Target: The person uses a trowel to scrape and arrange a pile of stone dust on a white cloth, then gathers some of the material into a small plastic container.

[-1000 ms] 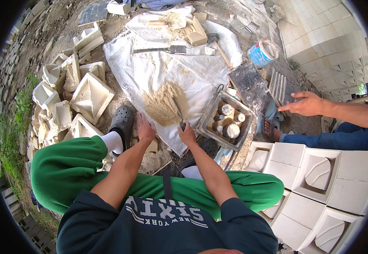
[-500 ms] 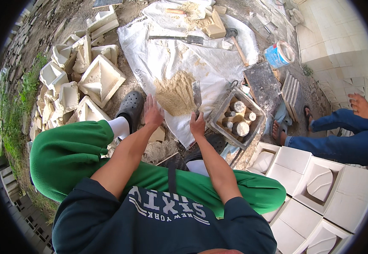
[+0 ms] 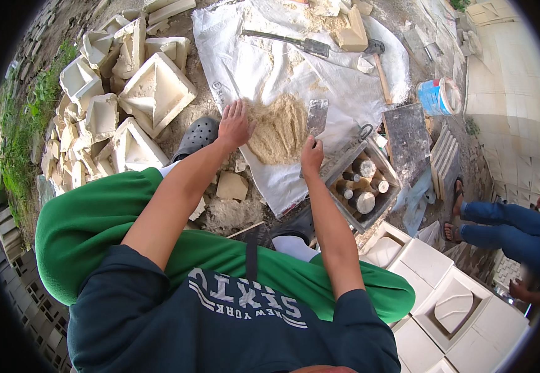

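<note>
My right hand [image 3: 311,155] is closed round the handle of a trowel [image 3: 318,117]. The trowel's grey, stained blade points away from me over the right side of a pale sand pile [image 3: 277,138]. At the pile's left edge rests my left hand [image 3: 236,126], fingers stretched out and touching or just above the sand. Under the sand lies a white woven sheet [image 3: 220,46]. Just right of my right hand stands a worn rectangular box [image 3: 338,208] with several round, pale-topped cylinders [image 3: 362,202] in it.
Broken cream-coloured moulded blocks [image 3: 158,93] are heaped at the left. A shovel [image 3: 310,45] and a hammer [image 3: 382,78] lie on the sheet. Beyond the box are a dark board [image 3: 407,133] and a blue-and-white bucket [image 3: 439,97]. Square blocks [image 3: 422,264] stand at right, near another person's legs [image 3: 500,227].
The trowel blade has turned to show its flat face. My left hand has moved up along the sand's edge, and the pile looks more spread. The other person has shifted and the view has moved.
</note>
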